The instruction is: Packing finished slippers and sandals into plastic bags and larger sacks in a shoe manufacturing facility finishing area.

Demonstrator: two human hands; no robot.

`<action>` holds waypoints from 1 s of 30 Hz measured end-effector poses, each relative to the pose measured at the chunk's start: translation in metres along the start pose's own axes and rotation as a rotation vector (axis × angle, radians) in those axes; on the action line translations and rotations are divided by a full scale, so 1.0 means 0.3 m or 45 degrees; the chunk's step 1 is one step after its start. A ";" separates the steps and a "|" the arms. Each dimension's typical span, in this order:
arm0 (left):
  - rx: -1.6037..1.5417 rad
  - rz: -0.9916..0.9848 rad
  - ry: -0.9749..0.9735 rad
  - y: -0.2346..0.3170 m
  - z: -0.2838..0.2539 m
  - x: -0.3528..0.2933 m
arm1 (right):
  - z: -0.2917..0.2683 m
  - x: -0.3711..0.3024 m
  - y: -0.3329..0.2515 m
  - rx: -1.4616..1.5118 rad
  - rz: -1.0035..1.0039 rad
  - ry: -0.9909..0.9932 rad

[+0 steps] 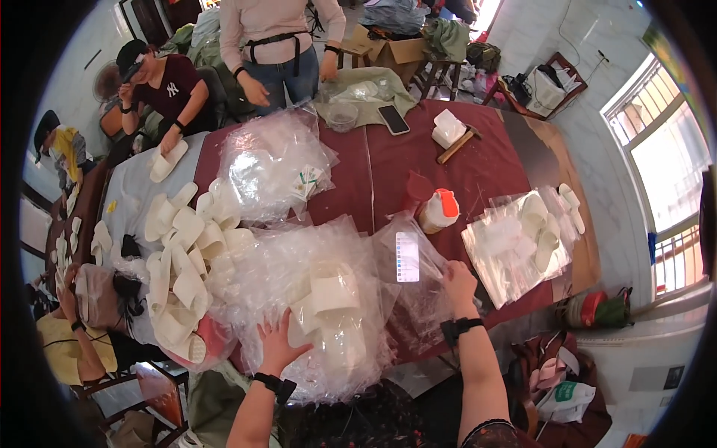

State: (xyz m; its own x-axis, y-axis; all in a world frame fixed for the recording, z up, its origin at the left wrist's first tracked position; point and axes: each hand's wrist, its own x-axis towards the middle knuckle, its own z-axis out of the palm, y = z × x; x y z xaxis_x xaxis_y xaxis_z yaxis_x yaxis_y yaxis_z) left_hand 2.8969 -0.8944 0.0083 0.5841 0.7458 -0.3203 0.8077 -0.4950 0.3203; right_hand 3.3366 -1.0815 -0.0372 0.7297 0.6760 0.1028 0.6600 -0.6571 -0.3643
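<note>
My left hand [277, 344] lies with fingers spread on a thick stack of clear plastic bags [261, 261], beside a pair of cream slippers [334, 290] that seem to be inside a bag. On the right, my right hand [459, 284] is closed at the edge of a clear bag [414, 302], its fingers pinched together. That bag lies by a phone with a lit screen [407, 257], and partly covers it or sits under it; I cannot tell which. A heap of loose cream slippers [183, 231] rises left of the stack.
Bagged slippers [536, 233] lie at the right of the maroon-covered table [478, 187]. Farther back are a hammer [457, 145], a white block-like thing [448, 128], a bottle with an orange cap [439, 210], a dark phone [393, 119] and more bags [272, 160]. Co-workers are across and left.
</note>
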 end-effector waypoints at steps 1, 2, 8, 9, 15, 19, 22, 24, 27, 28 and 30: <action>-0.004 -0.002 0.005 0.003 -0.012 -0.002 | -0.042 -0.009 0.000 0.143 0.007 0.082; 0.005 0.013 -0.007 0.009 -0.021 0.000 | -0.071 -0.018 0.029 0.139 0.003 0.087; 0.000 0.036 -0.056 -0.003 -0.091 -0.031 | -0.500 -0.057 -0.222 1.519 0.555 -0.280; 0.003 0.042 -0.093 -0.002 -0.103 -0.036 | -0.552 -0.075 -0.256 1.650 0.474 -0.277; -0.033 0.276 0.191 -0.051 -0.130 -0.094 | -0.592 -0.173 -0.553 1.942 0.418 -0.338; -0.212 0.429 0.380 0.008 -0.259 -0.140 | -0.422 -0.315 -0.865 1.601 0.192 -0.500; -1.273 0.544 0.084 0.044 -0.291 -0.151 | -0.133 -0.498 -1.042 1.352 -0.165 -0.528; -1.983 0.117 -0.217 0.018 -0.231 -0.141 | -0.097 -0.589 -1.181 1.140 -0.321 -0.566; -2.257 -0.190 -0.090 -0.075 -0.171 -0.116 | -0.149 -0.641 -1.179 1.184 -0.339 -0.772; -2.348 -0.270 -0.078 -0.118 -0.142 -0.108 | -0.159 -0.644 -1.143 1.196 -0.489 -0.865; -2.324 -0.414 0.003 -0.150 -0.130 -0.098 | -0.269 -0.562 -1.026 1.423 -0.172 -1.079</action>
State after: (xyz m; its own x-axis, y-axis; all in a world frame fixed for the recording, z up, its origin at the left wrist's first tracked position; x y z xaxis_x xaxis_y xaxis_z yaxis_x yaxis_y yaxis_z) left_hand 2.8404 -0.8767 0.0380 0.4414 0.7029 -0.5578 -0.2045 0.6840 0.7002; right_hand 3.0248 -1.0202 0.1323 0.0813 0.9675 -0.2395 -0.0651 -0.2346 -0.9699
